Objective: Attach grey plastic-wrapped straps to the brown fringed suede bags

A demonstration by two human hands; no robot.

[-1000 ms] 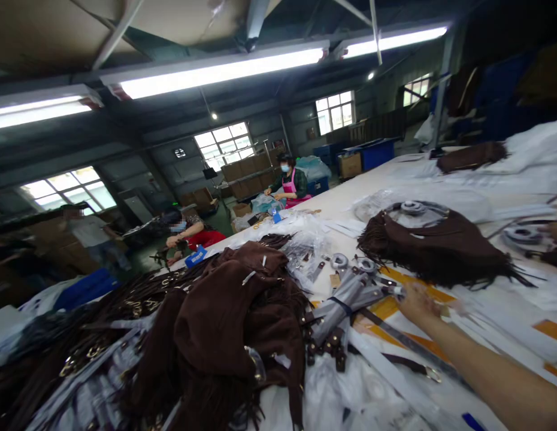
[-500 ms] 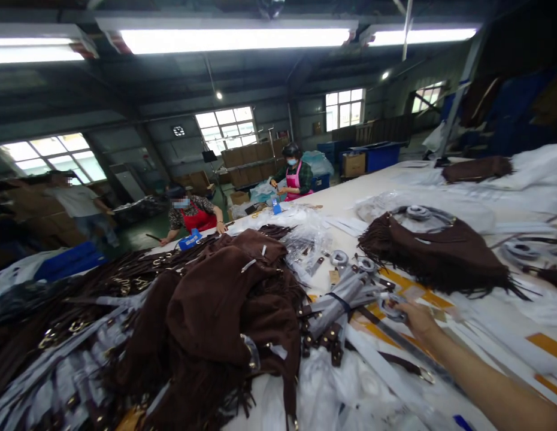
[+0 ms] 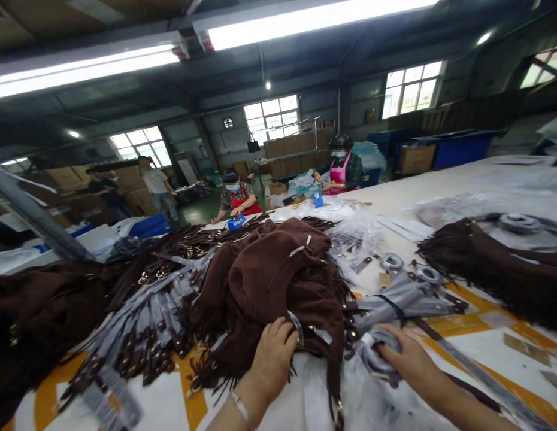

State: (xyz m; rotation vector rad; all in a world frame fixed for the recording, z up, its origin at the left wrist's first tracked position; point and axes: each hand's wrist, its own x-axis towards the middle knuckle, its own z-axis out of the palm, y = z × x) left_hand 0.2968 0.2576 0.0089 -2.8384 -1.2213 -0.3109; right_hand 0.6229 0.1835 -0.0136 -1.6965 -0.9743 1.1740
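A brown fringed suede bag (image 3: 260,281) lies on top of a pile in the middle of the table. My left hand (image 3: 272,362), with a bracelet at the wrist, has its fingers bent over the near edge of this bag, close to a metal ring. In my right hand (image 3: 406,356) is a coiled strap (image 3: 380,353) in grey wrapping, pinched between thumb and fingers above clear plastic. Just beyond it lies a bundle of grey-wrapped straps (image 3: 393,305) tied with a dark band.
Loose wrapped straps (image 3: 148,323) with brown ends spread to the left, beside a brown heap (image 3: 45,305). Another fringed bag (image 3: 489,263) lies at the right with a coil on it. Two masked co-workers (image 3: 344,164) work across the table; other people stand farther back.
The view has swung left. My left hand has come into view and onto the bag. My right hand has brought the coiled strap nearer and toward the bag.
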